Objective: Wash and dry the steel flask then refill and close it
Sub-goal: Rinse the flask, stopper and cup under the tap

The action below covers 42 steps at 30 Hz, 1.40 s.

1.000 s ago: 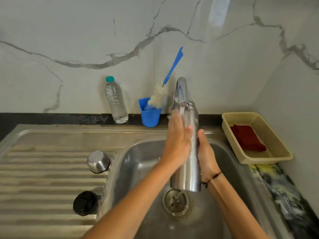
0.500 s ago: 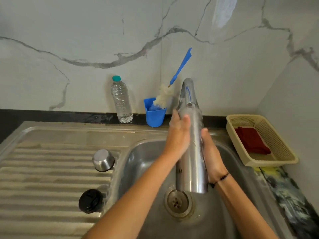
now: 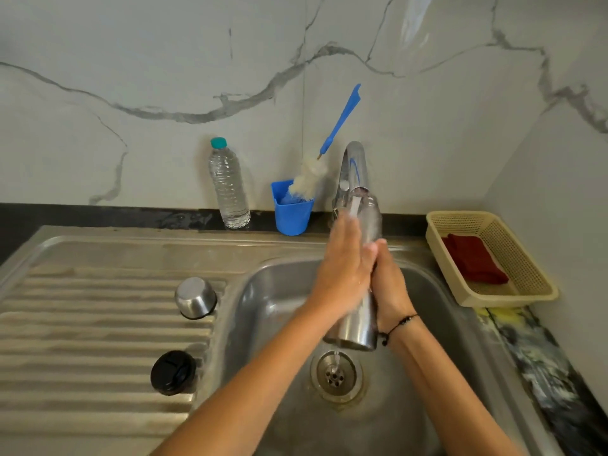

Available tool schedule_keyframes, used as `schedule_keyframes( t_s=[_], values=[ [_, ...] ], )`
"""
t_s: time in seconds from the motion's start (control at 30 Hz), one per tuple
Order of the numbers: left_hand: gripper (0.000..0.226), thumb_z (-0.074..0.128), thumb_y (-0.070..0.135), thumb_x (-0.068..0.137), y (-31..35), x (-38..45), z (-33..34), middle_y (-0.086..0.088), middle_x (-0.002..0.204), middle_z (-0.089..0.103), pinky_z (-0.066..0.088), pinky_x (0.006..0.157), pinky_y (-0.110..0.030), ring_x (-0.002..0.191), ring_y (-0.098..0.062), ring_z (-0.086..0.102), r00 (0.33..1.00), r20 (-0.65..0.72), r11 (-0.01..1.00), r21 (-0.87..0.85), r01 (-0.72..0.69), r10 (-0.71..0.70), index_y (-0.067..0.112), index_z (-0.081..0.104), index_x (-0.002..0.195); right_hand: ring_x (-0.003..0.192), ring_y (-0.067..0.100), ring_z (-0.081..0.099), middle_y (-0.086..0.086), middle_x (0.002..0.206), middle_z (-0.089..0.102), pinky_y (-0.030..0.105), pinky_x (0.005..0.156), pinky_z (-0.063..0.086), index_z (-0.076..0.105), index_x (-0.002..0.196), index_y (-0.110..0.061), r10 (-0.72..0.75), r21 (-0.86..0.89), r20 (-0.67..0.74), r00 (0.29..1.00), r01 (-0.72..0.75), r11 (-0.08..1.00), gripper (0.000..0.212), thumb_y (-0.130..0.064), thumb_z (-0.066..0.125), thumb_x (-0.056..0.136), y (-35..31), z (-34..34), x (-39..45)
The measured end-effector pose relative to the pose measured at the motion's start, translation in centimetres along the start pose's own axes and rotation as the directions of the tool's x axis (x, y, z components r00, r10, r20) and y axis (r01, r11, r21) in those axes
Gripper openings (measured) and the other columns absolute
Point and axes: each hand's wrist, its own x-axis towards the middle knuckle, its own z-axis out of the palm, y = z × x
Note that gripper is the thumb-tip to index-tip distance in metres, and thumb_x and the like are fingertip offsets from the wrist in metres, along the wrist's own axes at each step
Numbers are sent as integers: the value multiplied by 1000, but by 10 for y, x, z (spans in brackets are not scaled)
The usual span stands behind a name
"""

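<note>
Flask (image 3: 357, 320) upright over the sink (image 3: 263, 291), mouth under the tap (image 3: 353, 166); water now running down and off its base to the drain (image 3: 335, 376). Left hand (image 3: 345, 268) has slid lower, flat against the side, rubbing. Right hand (image 3: 390, 287) keeps its grip around the body. Rinse underway; cap (image 3: 173, 372) and cup (image 3: 195, 297) wait on the worktop (image 3: 82, 340).

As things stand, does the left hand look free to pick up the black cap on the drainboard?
Probably not at once: the left hand is laid against the steel flask under the tap. The path itself looks open, since the black cap lies uncovered on the drainboard.
</note>
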Motion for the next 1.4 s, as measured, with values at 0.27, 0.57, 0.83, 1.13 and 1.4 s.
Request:
schedule_keyframes(
  t_s=[0.27,0.57,0.83,1.13,1.4],
  values=[
    [59,22,37,103,-15,-42,5,15,152,-29,-9,111,-15,139,4,-24,995,83,999,-6,52,-52,27,-17,146,58,12,66,6,77,69,20,47,52,60,99,-18,48,-11,59,997,-48,999,42,-47,30,97,-3,-1,7],
    [59,25,41,103,-2,-1,3,0,161,1,12,121,-36,147,-14,5,997,-63,996,-78,32,-37,27,-2,153,71,24,62,14,81,65,32,62,54,60,101,-7,-14,-35,12,1000,15,999,46,-44,33,97,1,-4,2],
    [59,22,48,101,-6,-39,9,17,153,-24,3,116,-18,142,2,-12,999,-43,999,-23,-21,20,34,-14,145,96,34,63,21,105,66,41,78,55,60,110,-11,-36,-100,38,999,40,994,46,-45,32,95,-8,0,12],
    [46,33,30,103,-5,28,-18,10,129,43,34,82,-12,112,-5,44,970,-133,961,-218,171,-203,22,28,148,83,21,69,12,99,69,30,68,57,51,120,-15,97,-122,199,975,-73,990,51,-53,29,95,14,-3,-3],
    [56,15,41,102,-21,-33,18,0,158,-12,12,120,-34,148,-17,0,994,-68,979,190,-70,85,20,-4,150,93,25,66,14,103,68,37,75,57,58,114,-14,-9,45,2,1000,9,999,46,-48,34,95,14,1,20]
  ],
)
